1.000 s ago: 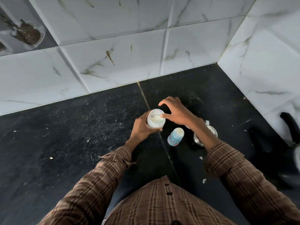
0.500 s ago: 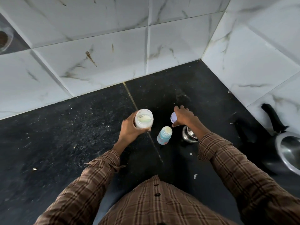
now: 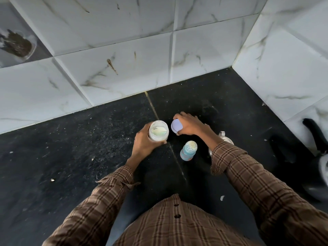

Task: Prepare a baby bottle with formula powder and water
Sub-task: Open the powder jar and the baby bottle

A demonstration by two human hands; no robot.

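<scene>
My left hand [image 3: 144, 142] grips a clear open jar [image 3: 158, 130] with pale formula powder inside, held upright just above the black counter [image 3: 71, 157]. Right beside the jar's rim, my right hand [image 3: 189, 124] holds a round lilac lid [image 3: 176, 126], tilted toward the jar. A small blue baby bottle [image 3: 188, 150] stands upright and open on the counter, below my right hand and right of the jar.
A steel vessel [image 3: 224, 139] stands partly hidden behind my right forearm. A dark-handled pan [image 3: 317, 144] sits at the far right edge. White marble-tiled walls [image 3: 124, 64] meet in a corner behind the counter. Crumbs lie scattered on the counter.
My right hand left the jar's mouth, went to the right near the steel vessel, and came back beside the jar holding the lilac lid. The left hand kept hold of the jar.
</scene>
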